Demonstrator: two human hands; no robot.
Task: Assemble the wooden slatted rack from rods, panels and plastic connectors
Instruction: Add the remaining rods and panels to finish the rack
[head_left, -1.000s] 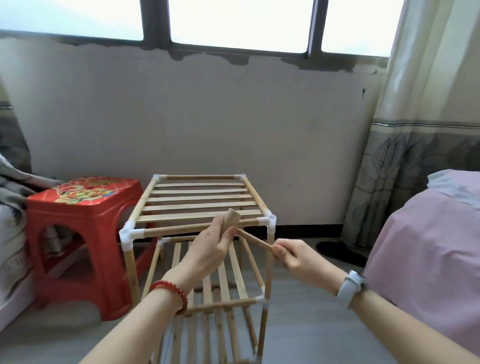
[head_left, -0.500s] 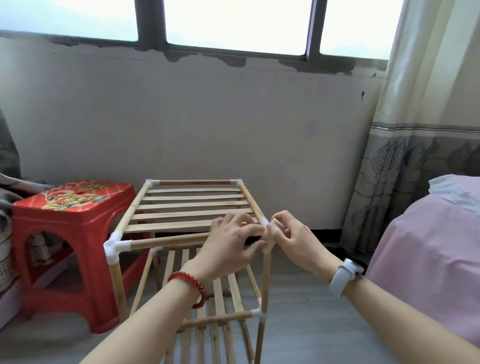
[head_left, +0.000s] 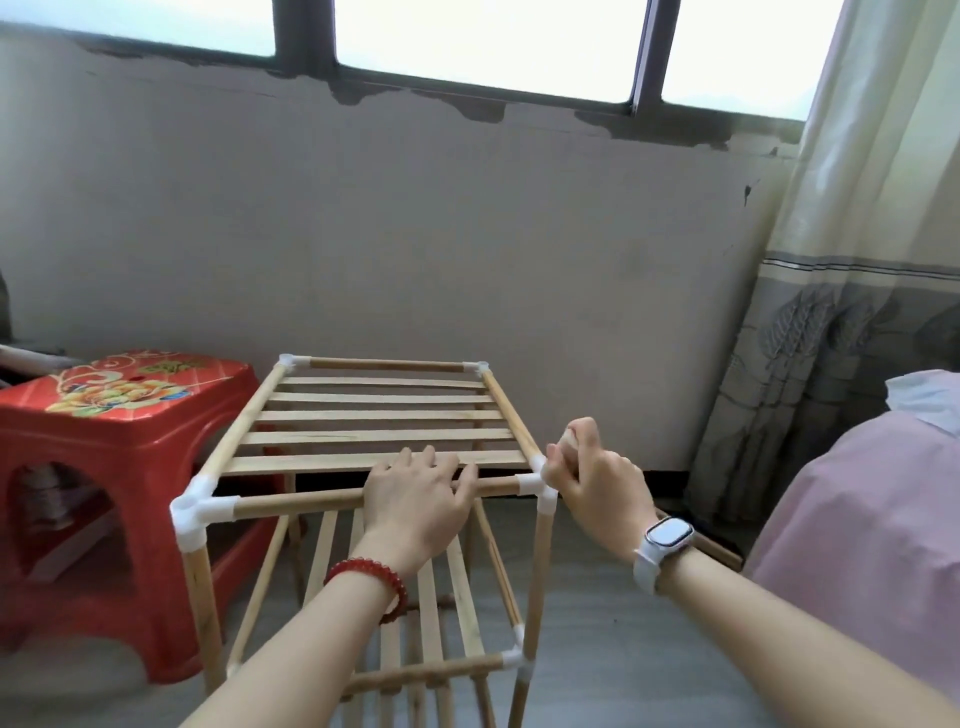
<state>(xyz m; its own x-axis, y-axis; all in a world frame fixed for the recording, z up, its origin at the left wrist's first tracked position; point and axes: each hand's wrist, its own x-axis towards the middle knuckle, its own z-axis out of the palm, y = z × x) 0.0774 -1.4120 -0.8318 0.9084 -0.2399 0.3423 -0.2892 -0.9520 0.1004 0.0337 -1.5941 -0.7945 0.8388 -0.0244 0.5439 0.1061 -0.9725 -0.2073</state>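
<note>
I see the wooden rack (head_left: 379, 431) standing upright directly under both hands. Left hand (head_left: 415, 499) lies flat on its front top rod (head_left: 301, 503), fingers straight, reaching onto the nearest slat. Right hand (head_left: 597, 478) is clenched just beside the front-right white connector (head_left: 535, 486); can't tell if it holds anything. Red stool (head_left: 119, 431) sits left of the left hand, pink bedding (head_left: 857, 519) right of the right hand.

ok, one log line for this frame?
left hand: flat on front rod | right hand: fist at corner connector | rack: upright
</note>
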